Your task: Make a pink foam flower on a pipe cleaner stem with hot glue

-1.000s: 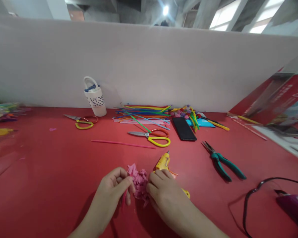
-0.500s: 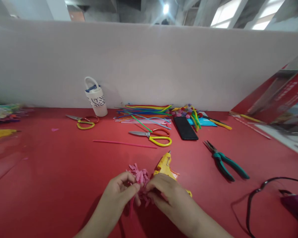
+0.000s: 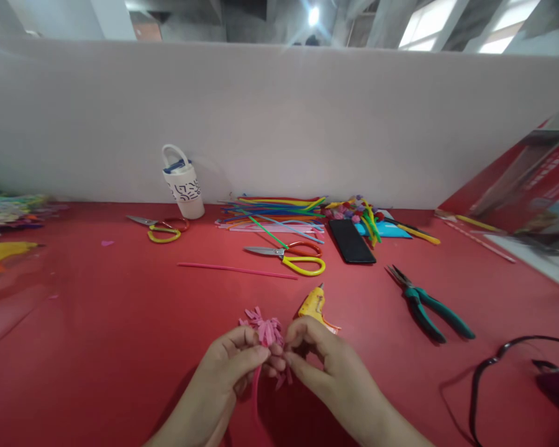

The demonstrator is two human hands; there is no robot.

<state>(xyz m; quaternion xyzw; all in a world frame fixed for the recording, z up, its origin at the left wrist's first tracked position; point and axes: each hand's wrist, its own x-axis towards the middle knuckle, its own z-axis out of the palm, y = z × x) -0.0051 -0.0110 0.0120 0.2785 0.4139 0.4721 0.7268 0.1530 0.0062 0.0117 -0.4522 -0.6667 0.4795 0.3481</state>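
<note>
My left hand [image 3: 235, 366] and my right hand [image 3: 323, 360] meet low in the middle of the red table [image 3: 97, 323]. Both pinch a pink fringed paper flower [image 3: 263, 329] on a pink stem [image 3: 255, 397] that runs down between my wrists. The petals stick up above my fingertips. A yellow glue gun [image 3: 315, 305] lies just behind my right hand, partly hidden by it.
Yellow-handled scissors [image 3: 291, 257], a loose pink stick [image 3: 235, 270], a pile of coloured sticks [image 3: 272, 214], a black phone [image 3: 351, 241] and teal pliers [image 3: 426, 304] lie beyond. A white cup [image 3: 182, 183] and a second pair of scissors [image 3: 158, 228] stand at the back left. A black cable [image 3: 494, 372] is at the right.
The flower has been lifted and turned upright between my fingertips. My hands have closed in on its base, and the stem now hangs down between them.
</note>
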